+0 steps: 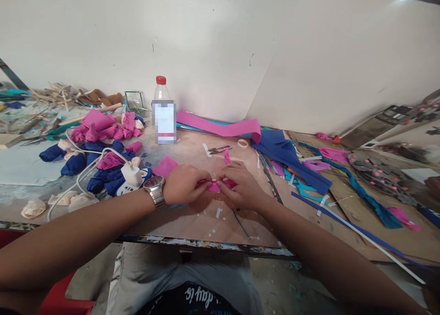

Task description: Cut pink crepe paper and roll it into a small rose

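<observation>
two hands (185, 184) (241, 183) tight on pink material (215, 187) over a cluttered table (192, 225), white wall (213, 53) behind

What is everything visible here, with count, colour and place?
piece: 1, pink, centre
bundles: many, pink, blue, cream, left
sticks: many, tan, far left
cable: uncounted, white, left
plug: 1, white, left
bottle: 1, clear, by wall
panel: 1, blurred, whitish, before bottle
long strip: 1, pink, along wall
cutter: 1, grey, beyond piece
ring: 1, cream, by cutter
teal strip: 1, teal, right
scraps: many, mixed, centre, right
rod: 1, white, lower right
table: 1, brownish, centre
watch: 1, silver, worn left
left hand: 1, bare, on piece
right hand: 1, bare, on piece
</observation>
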Demonstrator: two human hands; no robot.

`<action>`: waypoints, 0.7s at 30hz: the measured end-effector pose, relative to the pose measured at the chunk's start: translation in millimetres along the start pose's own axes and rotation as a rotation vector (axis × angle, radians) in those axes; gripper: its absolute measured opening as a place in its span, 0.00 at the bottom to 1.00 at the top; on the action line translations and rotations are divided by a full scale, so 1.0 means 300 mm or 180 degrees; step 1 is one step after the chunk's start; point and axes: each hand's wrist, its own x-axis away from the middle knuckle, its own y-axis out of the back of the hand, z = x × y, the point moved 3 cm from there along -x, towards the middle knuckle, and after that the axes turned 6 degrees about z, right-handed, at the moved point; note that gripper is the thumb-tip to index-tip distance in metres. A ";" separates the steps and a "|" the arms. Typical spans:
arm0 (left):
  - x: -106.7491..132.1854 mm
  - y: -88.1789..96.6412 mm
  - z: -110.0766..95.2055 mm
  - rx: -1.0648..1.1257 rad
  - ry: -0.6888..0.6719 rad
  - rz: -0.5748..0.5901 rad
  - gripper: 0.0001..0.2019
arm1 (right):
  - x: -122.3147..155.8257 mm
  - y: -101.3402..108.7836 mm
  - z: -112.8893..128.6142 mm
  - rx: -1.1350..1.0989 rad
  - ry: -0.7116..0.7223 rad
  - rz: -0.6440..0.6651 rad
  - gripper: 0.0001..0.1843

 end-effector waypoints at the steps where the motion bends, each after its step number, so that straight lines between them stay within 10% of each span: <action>1: 0.000 0.000 0.001 0.0050 0.0013 0.0020 0.15 | 0.000 0.000 -0.001 -0.0016 -0.0012 0.0004 0.04; 21: -0.004 0.003 0.009 0.0412 -0.0021 0.0112 0.15 | 0.002 -0.004 0.002 -0.0099 0.0068 -0.0035 0.03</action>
